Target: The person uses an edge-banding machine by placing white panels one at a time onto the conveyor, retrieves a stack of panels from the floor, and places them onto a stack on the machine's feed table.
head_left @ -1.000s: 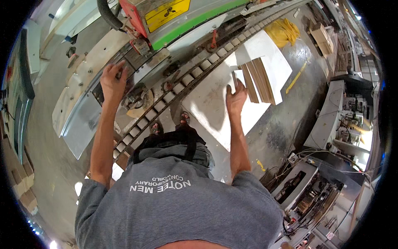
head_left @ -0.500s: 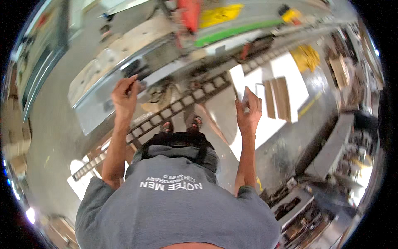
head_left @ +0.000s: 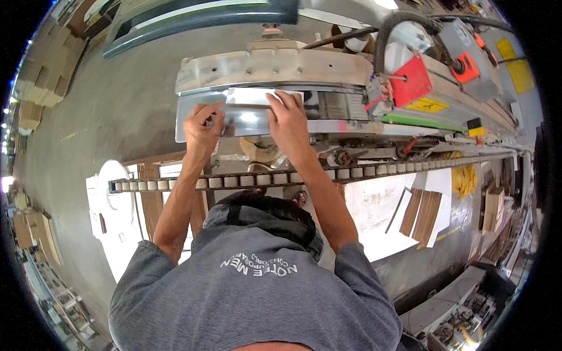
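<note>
Hands on a shiny metal panel [head_left: 246, 120] at the twelve o'clock end of the view, where I lean over a long machine. Much is hard to read: glare washes the panel's face, my own head and grey shirt [head_left: 252, 292] fill the six o'clock half, and my fingertips cover whatever lies under them. My left hand [head_left: 203, 124] curls at the panel's left part, thumb and fingers pinched on its surface or edge; I cannot tell which. My right hand [head_left: 287, 120] lies flat on top, fingers spread, pressing rather than closing round anything. The panel sits just below a pale, dusty guard plate [head_left: 272, 67] and above a roller track [head_left: 304, 175] that crosses from nine to three o'clock. Bare grey floor opens toward ten o'clock. Toward two o'clock a red housing [head_left: 413, 82] and grey hose [head_left: 389, 29] crowd close. Wooden boards [head_left: 422, 213] lie at four o'clock, well apart.
</note>
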The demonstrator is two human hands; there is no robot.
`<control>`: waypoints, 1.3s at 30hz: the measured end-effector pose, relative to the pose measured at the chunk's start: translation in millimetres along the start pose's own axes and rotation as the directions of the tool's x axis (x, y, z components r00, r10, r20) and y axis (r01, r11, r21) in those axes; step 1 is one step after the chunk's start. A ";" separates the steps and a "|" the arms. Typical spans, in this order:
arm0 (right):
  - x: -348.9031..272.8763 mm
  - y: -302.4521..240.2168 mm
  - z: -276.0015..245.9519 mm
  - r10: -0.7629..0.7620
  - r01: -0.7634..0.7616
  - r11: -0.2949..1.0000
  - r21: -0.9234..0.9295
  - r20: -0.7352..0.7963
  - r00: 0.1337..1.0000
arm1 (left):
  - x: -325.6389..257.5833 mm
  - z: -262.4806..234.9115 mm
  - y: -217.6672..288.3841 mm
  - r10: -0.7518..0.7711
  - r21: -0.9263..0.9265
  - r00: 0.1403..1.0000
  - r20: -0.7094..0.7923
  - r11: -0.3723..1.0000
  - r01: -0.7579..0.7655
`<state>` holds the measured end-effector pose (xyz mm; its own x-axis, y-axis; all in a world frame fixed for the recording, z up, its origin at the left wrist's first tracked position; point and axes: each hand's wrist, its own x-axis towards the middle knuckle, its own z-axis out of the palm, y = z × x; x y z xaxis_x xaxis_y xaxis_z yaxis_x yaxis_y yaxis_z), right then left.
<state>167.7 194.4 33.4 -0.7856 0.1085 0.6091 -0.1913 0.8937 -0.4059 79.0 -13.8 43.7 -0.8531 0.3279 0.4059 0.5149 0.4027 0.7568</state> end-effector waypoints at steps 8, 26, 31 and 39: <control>-44.5 -33.4 49.1 0.646 -0.578 0.437 0.689 0.208 0.735 | 28.5 1.8 -22.0 0.213 0.155 0.968 0.136 0.960 -0.233; -33.5 -2.3 38.6 0.695 -0.547 0.551 0.630 0.015 0.719 | 50.2 71.7 -19.2 0.363 0.076 0.913 0.188 0.921 -0.382; -40.0 33.2 11.3 0.732 -0.545 0.548 0.634 -0.049 0.680 | 49.2 116.5 9.1 0.349 0.059 0.911 0.222 0.927 -0.369; -52.0 83.1 -33.6 0.749 -0.492 0.556 0.670 -0.146 0.647 | 46.7 183.7 51.1 0.395 0.056 0.891 0.224 0.907 -0.417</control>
<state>212.4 277.7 -9.1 -0.5650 0.8029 0.1898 -0.1136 0.1521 -0.9818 81.0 179.1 7.2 -0.5375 0.6424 0.5463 0.8273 0.2764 0.4890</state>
